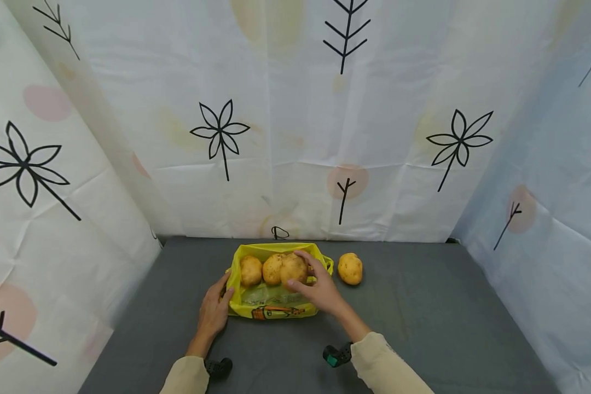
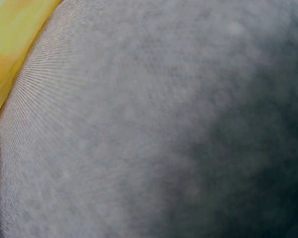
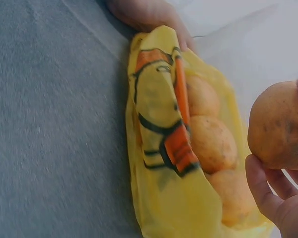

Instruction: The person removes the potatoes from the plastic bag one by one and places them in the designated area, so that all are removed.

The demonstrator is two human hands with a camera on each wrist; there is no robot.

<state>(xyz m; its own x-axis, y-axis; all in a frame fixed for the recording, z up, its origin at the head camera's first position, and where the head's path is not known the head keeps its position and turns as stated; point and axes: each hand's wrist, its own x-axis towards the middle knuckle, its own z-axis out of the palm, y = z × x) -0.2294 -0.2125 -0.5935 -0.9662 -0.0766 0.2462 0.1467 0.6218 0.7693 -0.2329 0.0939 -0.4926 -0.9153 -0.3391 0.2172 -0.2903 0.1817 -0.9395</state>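
A yellow plastic bag [image 1: 280, 312] with an orange and black print lies with its mouth spread wide. Inside it sit potatoes [image 1: 250, 271]; the right wrist view shows three in a row. My right hand [image 1: 323, 293] grips another potato [image 3: 280, 126] between thumb and fingers, over the right part of the bag's mouth and apart from those below. At the bag's left side, my left hand [image 1: 214, 313] holds the edge, some fingers hidden behind the plastic. The left wrist view catches only yellow plastic [image 2: 12, 44] and blurred cloth.
One loose potato [image 1: 350, 268] lies on the grey table [image 1: 413, 323], just right of the bag. Behind the table hangs a white patterned curtain [image 1: 295, 126], with more of it along both sides.
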